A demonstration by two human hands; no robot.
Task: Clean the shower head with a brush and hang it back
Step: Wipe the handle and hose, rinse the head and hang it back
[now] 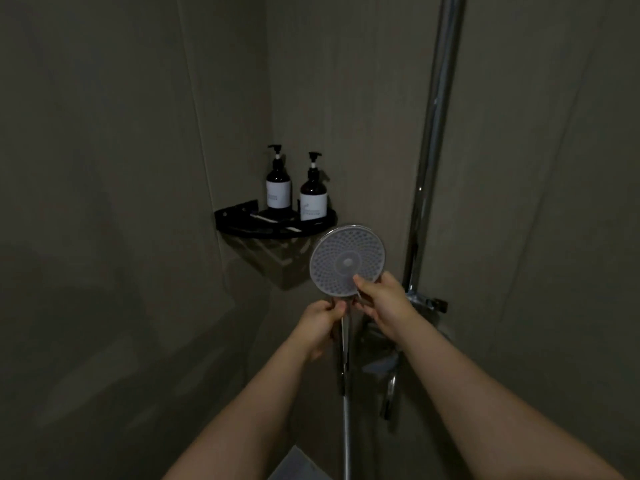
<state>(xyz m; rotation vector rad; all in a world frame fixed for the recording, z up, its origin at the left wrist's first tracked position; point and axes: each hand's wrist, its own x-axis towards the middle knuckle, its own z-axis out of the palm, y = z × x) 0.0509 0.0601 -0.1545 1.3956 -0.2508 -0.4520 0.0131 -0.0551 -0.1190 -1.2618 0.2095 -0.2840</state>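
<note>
The round shower head [347, 259] faces me, its pale nozzle plate upright in the middle of the view. My left hand [320, 325] is closed around its handle just below the disc, and the metal hose [345, 403] hangs down from there. My right hand [382, 301] pinches a thin brush [360, 294] whose tip touches the lower right edge of the nozzle plate. Most of the brush is hidden by my fingers.
A chrome riser pipe [433, 140] runs up the wall on the right, with the mixer valve [427, 303] at its foot. A black corner shelf [277, 226] holds two dark pump bottles [278, 188] behind the shower head. The room is dim.
</note>
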